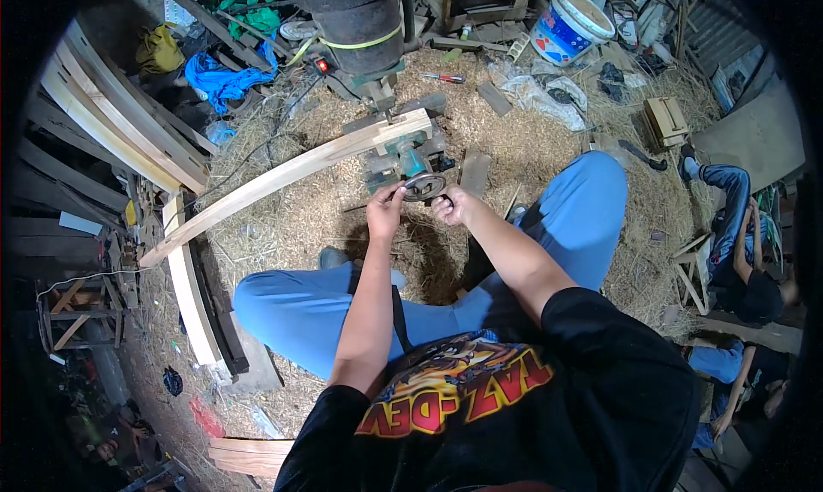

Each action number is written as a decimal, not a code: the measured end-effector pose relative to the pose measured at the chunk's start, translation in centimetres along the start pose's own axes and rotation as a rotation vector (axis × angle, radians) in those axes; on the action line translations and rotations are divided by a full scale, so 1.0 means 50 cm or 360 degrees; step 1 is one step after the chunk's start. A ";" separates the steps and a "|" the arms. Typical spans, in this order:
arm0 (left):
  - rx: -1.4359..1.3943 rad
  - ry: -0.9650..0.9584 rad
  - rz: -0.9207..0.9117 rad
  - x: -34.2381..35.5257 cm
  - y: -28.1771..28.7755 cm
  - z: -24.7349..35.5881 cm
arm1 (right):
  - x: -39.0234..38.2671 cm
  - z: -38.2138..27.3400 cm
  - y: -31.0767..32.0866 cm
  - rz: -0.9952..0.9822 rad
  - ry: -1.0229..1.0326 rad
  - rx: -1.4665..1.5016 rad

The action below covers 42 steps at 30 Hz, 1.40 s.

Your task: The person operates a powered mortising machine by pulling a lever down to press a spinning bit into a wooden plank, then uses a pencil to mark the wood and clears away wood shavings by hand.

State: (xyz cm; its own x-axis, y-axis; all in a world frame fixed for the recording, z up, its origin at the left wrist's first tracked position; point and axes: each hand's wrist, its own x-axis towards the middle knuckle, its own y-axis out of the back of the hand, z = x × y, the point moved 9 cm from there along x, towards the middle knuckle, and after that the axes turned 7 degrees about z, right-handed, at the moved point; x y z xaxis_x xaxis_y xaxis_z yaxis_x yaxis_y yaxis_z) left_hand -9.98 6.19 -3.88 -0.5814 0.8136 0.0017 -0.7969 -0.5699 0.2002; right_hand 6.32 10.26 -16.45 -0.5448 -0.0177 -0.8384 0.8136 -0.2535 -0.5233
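Both my hands are at a dark metal handwheel (435, 180) on the front of a green machine vise (413, 162). My left hand (385, 209) grips the wheel's left rim between thumb and fingers. On the right, my right hand (456, 207) is closed around the lower right side of the wheel. A long, slightly curved wooden beam (296, 171) lies across the vise, its far right end under the machine's bit (388, 115). The machine's large dark motor housing (356, 21), wrapped with a yellow strap, stands above. Its lower parts are partly hidden behind the beam.
The beam's near left end rests over another plank (187, 291). More curved boards (111, 115) lean at the left. Wood shavings cover the floor, with a screwdriver (444, 78) and a white-blue bucket (570, 27) beyond. Other people (737, 226) sit at the right.
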 end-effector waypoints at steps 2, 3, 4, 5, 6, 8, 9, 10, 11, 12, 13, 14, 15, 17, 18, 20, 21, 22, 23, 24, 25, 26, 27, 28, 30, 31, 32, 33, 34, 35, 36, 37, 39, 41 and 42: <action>0.0045 -0.0006 0.0007 0.000 0.004 0.000 | -0.009 0.001 -0.006 0.0044 0.0072 -0.0072; 0.0064 -0.0016 0.0006 0.001 0.003 -0.002 | -0.006 -0.002 -0.004 0.0060 0.0073 -0.0089; 0.0045 -0.0017 0.0001 0.004 0.001 -0.010 | -0.003 -0.005 -0.002 0.0077 0.0075 -0.0105; 0.0026 -0.0019 -0.0003 0.008 -0.002 -0.016 | -0.001 -0.008 0.001 0.0093 0.0077 -0.0122; 0.0009 -0.0016 -0.0004 0.011 -0.001 -0.021 | -0.001 -0.010 -0.004 0.0081 0.0120 -0.0150; 0.0015 -0.0098 0.0012 0.013 0.003 -0.023 | 0.002 -0.008 -0.017 0.0057 0.0208 -0.0209; 0.0020 -0.0133 0.0021 0.010 0.005 -0.018 | 0.002 -0.002 -0.023 0.0080 0.0239 -0.0185; 0.0025 -0.0161 0.0030 0.008 0.008 -0.015 | 0.002 0.005 -0.031 0.0104 0.0270 -0.0162; 0.0030 -0.0190 0.0039 0.005 0.011 -0.011 | -0.002 0.009 -0.035 0.0127 0.0300 -0.0140; 0.0033 -0.0226 0.0045 0.006 0.014 -0.005 | 0.002 0.009 -0.031 0.0123 0.0289 -0.0112; 0.0014 -0.0179 0.0031 0.007 0.011 -0.007 | 0.005 0.008 -0.027 0.0119 0.0276 -0.0085; -0.0004 -0.0132 0.0018 0.009 0.008 -0.010 | 0.008 0.006 -0.023 0.0115 0.0263 -0.0059; -0.0022 -0.0079 0.0005 0.007 0.004 -0.014 | 0.012 0.006 -0.020 0.0098 0.0247 -0.0043; -0.0069 -0.0079 0.0009 0.006 0.003 -0.011 | 0.020 0.004 -0.016 0.0064 0.0214 -0.0010; -0.0091 -0.0080 0.0013 0.007 0.004 -0.010 | 0.022 0.003 -0.013 0.0059 0.0198 -0.0013; -0.0067 -0.0073 0.0008 0.007 0.001 -0.010 | 0.024 0.000 -0.007 0.0051 0.0169 -0.0016; -0.0051 -0.0068 0.0011 0.007 0.004 -0.015 | 0.021 0.003 -0.013 0.0072 0.0187 -0.0032; -0.0049 -0.0079 0.0015 0.007 0.009 -0.018 | 0.019 0.007 -0.019 0.0094 0.0206 -0.0047; -0.0047 -0.0091 0.0019 0.008 0.015 -0.021 | 0.019 0.012 -0.027 0.0115 0.0226 -0.0061; -0.0056 -0.0107 0.0009 0.008 0.009 -0.017 | 0.021 0.006 -0.023 0.0138 0.0271 -0.0054; -0.0073 -0.0062 -0.0007 0.008 0.005 -0.021 | 0.025 0.002 -0.020 0.0160 0.0317 -0.0046; -0.0091 -0.0018 -0.0022 0.008 0.001 -0.024 | 0.029 0.000 -0.017 0.0182 0.0362 -0.0039; -0.0098 0.0031 -0.0020 0.008 0.007 -0.031 | 0.032 0.000 -0.016 0.0240 0.0469 -0.0022; -0.0080 -0.0021 -0.0005 0.009 0.010 -0.026 | 0.032 0.007 -0.023 0.0197 0.0401 -0.0019; -0.0046 -0.0128 0.0016 0.011 0.008 -0.013 | 0.025 0.011 -0.025 0.0112 0.0273 -0.0008; -0.0050 -0.0118 0.0015 0.010 0.007 -0.013 | 0.023 0.009 -0.023 0.0085 0.0226 -0.0050; -0.0054 -0.0107 0.0015 0.007 0.007 -0.013 | 0.021 0.007 -0.021 0.0053 0.0211 -0.0084; -0.0060 -0.0098 0.0016 0.006 0.007 -0.011 | 0.018 0.004 -0.019 0.0021 0.0197 -0.0121; -0.0057 -0.0084 0.0012 0.005 0.005 -0.009 | 0.015 0.003 -0.018 -0.0010 0.0182 -0.0158; -0.0053 -0.0069 0.0008 0.005 0.004 -0.008 | 0.016 0.002 -0.014 0.0002 0.0176 -0.0102; -0.0045 -0.0052 0.0015 0.004 0.008 -0.010 | 0.014 0.006 -0.014 0.0063 0.0194 -0.0187; -0.0009 -0.0060 0.0026 0.002 0.014 -0.011 | 0.013 0.010 -0.015 0.0124 0.0211 -0.0274; 0.0044 -0.0098 0.0026 0.000 0.011 0.005 | 0.024 -0.003 0.006 0.0181 0.0089 -0.0556; -0.0002 -0.0180 0.0110 -0.007 0.042 0.023 | 0.030 -0.031 0.005 0.0474 0.0627 -0.0868; -0.0025 -0.0226 0.0159 -0.008 0.061 0.041 | 0.024 -0.046 -0.005 0.0608 0.0906 -0.1023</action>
State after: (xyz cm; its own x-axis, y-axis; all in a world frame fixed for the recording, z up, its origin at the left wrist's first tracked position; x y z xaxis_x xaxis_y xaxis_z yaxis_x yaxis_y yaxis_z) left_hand -11.83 4.37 -1.27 -0.6297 0.7603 0.1593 -0.7395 -0.6495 0.1770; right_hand 5.92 12.51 -17.65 -0.1743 0.5296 -0.8302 0.9655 0.2575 -0.0385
